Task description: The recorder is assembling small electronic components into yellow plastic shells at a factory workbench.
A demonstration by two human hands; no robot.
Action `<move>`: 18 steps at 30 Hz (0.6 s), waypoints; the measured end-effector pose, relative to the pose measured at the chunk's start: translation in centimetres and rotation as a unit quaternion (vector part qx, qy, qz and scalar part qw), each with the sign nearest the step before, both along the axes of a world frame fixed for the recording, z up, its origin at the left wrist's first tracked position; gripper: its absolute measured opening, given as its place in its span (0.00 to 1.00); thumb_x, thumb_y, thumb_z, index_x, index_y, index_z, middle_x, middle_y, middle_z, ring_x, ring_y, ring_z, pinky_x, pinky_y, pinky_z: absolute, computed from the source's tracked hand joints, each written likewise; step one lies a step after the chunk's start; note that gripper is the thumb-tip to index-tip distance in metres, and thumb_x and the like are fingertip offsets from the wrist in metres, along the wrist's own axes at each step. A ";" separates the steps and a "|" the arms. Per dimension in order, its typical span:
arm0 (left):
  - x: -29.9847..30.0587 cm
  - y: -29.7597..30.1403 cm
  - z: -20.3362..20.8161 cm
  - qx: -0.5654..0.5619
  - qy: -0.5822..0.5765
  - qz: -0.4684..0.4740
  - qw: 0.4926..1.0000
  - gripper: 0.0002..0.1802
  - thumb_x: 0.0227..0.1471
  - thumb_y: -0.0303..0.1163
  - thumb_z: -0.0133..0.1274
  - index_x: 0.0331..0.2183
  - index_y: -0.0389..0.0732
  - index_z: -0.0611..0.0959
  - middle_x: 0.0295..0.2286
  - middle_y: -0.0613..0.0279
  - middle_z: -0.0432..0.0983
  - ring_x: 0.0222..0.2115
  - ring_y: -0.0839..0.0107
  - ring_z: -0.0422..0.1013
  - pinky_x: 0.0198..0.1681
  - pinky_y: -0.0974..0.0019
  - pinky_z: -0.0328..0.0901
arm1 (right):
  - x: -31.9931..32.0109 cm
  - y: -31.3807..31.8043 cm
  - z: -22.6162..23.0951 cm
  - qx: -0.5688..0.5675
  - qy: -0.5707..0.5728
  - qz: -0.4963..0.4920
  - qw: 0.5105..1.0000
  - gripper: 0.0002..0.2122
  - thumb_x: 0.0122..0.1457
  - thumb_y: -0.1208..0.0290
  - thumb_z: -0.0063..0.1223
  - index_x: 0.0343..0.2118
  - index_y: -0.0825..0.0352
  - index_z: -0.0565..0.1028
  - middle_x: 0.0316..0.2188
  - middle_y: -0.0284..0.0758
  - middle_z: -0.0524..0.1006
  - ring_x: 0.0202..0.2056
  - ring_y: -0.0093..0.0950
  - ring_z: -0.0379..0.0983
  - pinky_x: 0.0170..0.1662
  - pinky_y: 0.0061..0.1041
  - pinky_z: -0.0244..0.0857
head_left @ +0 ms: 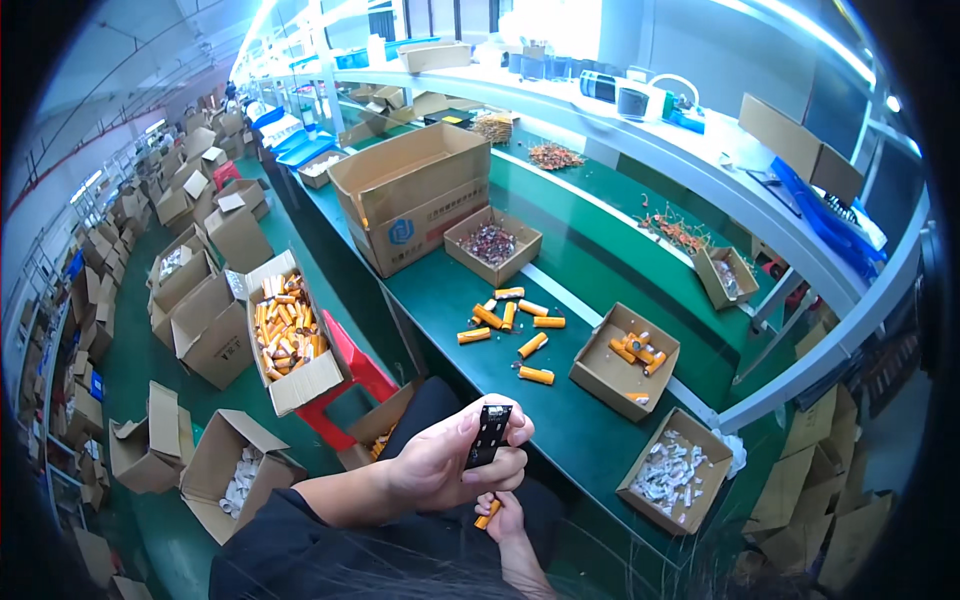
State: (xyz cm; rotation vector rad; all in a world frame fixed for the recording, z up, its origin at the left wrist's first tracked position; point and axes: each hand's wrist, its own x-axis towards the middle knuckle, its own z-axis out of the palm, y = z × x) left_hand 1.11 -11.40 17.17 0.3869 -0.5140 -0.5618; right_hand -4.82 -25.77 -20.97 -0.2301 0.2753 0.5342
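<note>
My left hand (440,448) is closed around a slim black circuit board (488,436), held upright in front of me; small pale parts show on its face and a silvery piece at its top end. Just below, my right hand (507,520) grips an orange cylindrical battery (487,516), partly covered by the fingers. On the green bench (460,375) ahead lie several loose orange batteries (535,345). To their right, a shallow cardboard box (590,365) holds more of them.
A box of white pieces (668,475) stands at the bench's right. Farther back are a box of small reddish parts (490,246) and a large carton (372,215). Left of the bench, a battery-filled carton (300,392) rests on a red stool (355,365). Cartons line the floor.
</note>
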 end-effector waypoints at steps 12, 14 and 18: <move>2.1 -2.5 -2.6 0.154 0.170 0.099 0.968 0.16 0.70 0.41 0.38 0.49 0.42 0.73 0.40 0.60 0.68 0.22 0.79 0.58 0.34 0.64 0.56 | 2.2 1.2 -3.6 -0.105 0.025 0.062 0.992 0.13 0.66 0.67 0.51 0.51 0.62 0.72 0.36 0.37 0.75 0.30 0.29 0.71 0.34 0.28 0.67; 2.0 -2.4 -3.4 0.148 0.157 0.086 0.973 0.16 0.70 0.40 0.38 0.48 0.41 0.74 0.40 0.60 0.68 0.22 0.78 0.59 0.34 0.64 0.57 | 2.1 1.7 -3.2 -0.188 0.041 0.075 0.979 0.17 0.63 0.64 0.55 0.54 0.60 0.72 0.38 0.38 0.76 0.29 0.29 0.72 0.33 0.30 0.68; 1.9 -1.4 -4.1 0.150 0.140 0.105 0.973 0.16 0.70 0.39 0.38 0.48 0.40 0.74 0.39 0.59 0.69 0.23 0.77 0.59 0.34 0.64 0.58 | 3.1 1.7 -1.7 -0.270 0.051 0.107 0.955 0.21 0.61 0.61 0.59 0.57 0.59 0.72 0.40 0.39 0.77 0.29 0.29 0.73 0.32 0.31 0.68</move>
